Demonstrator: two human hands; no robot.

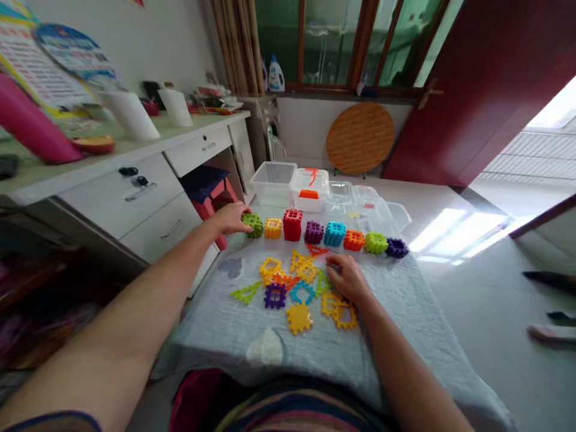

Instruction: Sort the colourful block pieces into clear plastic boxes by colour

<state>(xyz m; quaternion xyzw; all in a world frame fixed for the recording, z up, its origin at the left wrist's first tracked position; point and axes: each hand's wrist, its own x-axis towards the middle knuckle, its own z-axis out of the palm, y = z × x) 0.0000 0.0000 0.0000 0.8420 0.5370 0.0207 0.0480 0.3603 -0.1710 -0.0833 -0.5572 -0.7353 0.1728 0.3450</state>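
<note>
I find the left hand [234,217] at the left end of a row of toothed plastic blocks, its thumb and fingers clamped on the olive-green block [254,225], which rests on the cloth-covered worktop [414,312]. To its right I record, in order, a yellow block [273,228], a taller red block [293,226], a purple block [314,232], a blue block [335,234], an orange block [354,240], a lime-green block [376,243] and a dark purple block [397,248], the last with its opening in view. The right hand [345,275] is low over the right side of a scatter of flat toothed pieces, fingers bent; owing to blur and the angle, I cannot tell whether they are together on a piece or apart. Just beside its fingers lies a green flat piece [321,282], and near the wrist are yellow frames [346,326], partly overlapping. Elsewhere in the scatter I note a solid yellow plate [299,318] nearest the wearer, a blue frame [294,292], a dark purple square frame [269,296] and, on the outer left, a lime-green triangle [246,294]. Behind the row stand an open clear bin [273,192] and, beside it, a clear box [302,180] with an orange handle [309,194]. Well beyond the worktop, a round wooden tabletop [360,137] leans at the wall.
</note>
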